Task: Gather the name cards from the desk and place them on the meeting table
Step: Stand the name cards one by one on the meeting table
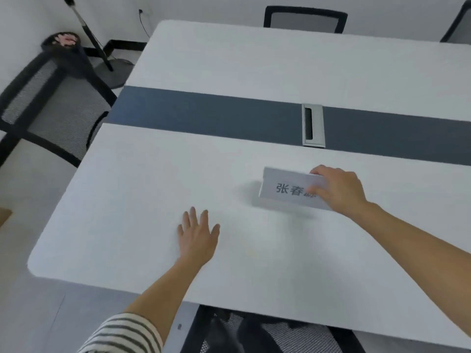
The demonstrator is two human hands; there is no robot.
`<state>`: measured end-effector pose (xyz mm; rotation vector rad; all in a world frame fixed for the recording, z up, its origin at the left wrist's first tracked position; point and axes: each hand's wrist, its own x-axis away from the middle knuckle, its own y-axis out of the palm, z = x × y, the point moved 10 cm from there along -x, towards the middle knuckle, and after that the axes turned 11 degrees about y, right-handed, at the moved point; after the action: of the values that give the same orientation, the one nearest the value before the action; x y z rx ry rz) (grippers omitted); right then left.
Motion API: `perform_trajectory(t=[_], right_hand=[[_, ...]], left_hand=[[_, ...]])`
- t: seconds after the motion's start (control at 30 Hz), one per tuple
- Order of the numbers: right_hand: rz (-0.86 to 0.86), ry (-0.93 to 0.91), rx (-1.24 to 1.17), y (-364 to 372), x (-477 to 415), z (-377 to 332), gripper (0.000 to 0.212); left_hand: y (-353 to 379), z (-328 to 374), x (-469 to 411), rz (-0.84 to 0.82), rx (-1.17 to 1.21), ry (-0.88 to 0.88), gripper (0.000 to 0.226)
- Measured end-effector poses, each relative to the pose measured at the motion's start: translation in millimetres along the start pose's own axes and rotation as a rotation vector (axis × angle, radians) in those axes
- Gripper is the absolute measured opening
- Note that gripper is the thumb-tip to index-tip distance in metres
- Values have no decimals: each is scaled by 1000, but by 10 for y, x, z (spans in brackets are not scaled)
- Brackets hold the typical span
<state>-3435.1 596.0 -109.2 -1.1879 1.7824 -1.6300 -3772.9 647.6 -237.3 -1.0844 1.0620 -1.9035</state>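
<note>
A white folded name card (285, 187) with dark printed characters stands on the white meeting table (158, 179), right of centre. My right hand (339, 189) grips the card's right end, thumb across its front face and fingers over the top edge, covering the last character. My left hand (197, 235) lies flat on the table with fingers spread, holding nothing, about a hand's width to the left of and nearer than the card.
A dark blue strip (204, 110) crosses the table with a silver cable hatch (313, 124) behind the card. Black mesh chairs stand at the left (51, 105), far side (304, 20) and below the near edge (267, 332). A floor stand (112, 70) sits in the left corner.
</note>
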Motion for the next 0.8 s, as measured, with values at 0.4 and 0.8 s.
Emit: perform_trajectory(t=[0.4, 0.8], right_hand=[[92, -83, 69, 590, -1017, -13, 42], [112, -156, 220, 681, -1126, -201, 72]], left_hand=[[596, -91, -121, 68, -195, -13, 80], [595, -102, -125, 68, -207, -32, 82]])
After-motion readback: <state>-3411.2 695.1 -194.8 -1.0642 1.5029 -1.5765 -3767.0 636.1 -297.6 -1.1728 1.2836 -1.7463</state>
